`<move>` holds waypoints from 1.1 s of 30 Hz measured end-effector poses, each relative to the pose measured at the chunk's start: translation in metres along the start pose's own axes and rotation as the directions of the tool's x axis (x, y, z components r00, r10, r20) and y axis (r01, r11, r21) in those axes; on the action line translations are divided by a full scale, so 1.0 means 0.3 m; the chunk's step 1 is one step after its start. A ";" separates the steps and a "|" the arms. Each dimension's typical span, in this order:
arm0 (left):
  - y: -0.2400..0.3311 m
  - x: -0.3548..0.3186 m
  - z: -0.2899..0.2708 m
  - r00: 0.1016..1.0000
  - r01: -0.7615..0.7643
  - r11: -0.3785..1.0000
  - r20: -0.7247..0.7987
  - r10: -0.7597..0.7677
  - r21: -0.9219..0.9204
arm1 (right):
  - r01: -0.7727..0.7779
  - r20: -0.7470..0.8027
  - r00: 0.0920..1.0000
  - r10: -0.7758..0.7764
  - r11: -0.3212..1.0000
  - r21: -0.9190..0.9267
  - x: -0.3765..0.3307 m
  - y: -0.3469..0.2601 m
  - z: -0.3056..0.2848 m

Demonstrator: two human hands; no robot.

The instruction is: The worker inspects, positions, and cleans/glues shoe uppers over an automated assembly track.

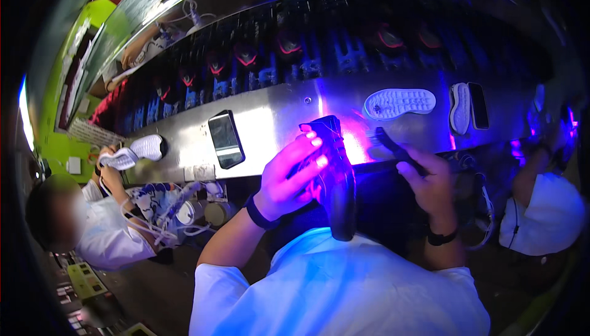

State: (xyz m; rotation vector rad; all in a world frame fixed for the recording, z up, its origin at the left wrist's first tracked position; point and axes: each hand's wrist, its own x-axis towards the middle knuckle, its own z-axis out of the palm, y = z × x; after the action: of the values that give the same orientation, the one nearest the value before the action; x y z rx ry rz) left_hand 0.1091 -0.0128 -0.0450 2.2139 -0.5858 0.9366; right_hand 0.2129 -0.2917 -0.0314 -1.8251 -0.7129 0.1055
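My left hand (284,179) is wrapped round a dark shoe upper (342,195), held upright with its sole side hard to make out under violet light. My fingertips glow pink along its edge. In my right hand (429,183) is a dark-handled brush (391,144), its bristles pointing left toward the shoe upper and apart from it. A white shoe sole (399,104) lies tread up on the metal ledge beyond the brush. Further right, a second white sole (460,109) rests on its side against a phone.
A phone (226,139) lies on the metal ledge (270,112) at left; another phone (479,105) is at right. Behind runs a dark rack (258,66) with several shoe uppers. A co-worker (110,219) at left handles white soles; another person (541,213) sits at right.
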 end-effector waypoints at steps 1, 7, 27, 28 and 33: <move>0.018 -0.009 -0.010 0.999 -0.043 0.999 -0.002 0.043 0.029 | 0.008 0.015 1.000 -0.007 1.000 -0.012 0.014 -0.016 0.014; 0.053 -0.035 -0.084 0.976 -0.215 0.947 0.080 0.202 0.238 | 0.079 0.065 0.995 -0.075 0.994 -0.069 0.051 -0.091 0.093; 0.002 0.026 -0.005 0.978 -0.160 0.958 0.173 0.121 0.238 | -0.102 0.235 0.969 0.075 0.989 0.105 -0.004 0.050 -0.004; -0.007 0.033 -0.001 0.981 -0.126 0.961 0.172 0.085 0.246 | -0.145 0.281 0.954 0.102 0.980 0.134 -0.006 0.046 -0.026; -0.010 0.060 0.024 0.977 -0.152 0.960 0.179 0.111 0.234 | -0.294 0.273 0.933 0.236 0.935 0.197 0.004 0.064 -0.037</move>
State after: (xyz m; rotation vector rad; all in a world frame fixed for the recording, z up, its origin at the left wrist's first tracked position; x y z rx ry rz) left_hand 0.1259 -0.0184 -0.0365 2.5190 -0.7354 0.9425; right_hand 0.2265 -0.3041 -0.0440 -1.6854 -0.5888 0.5818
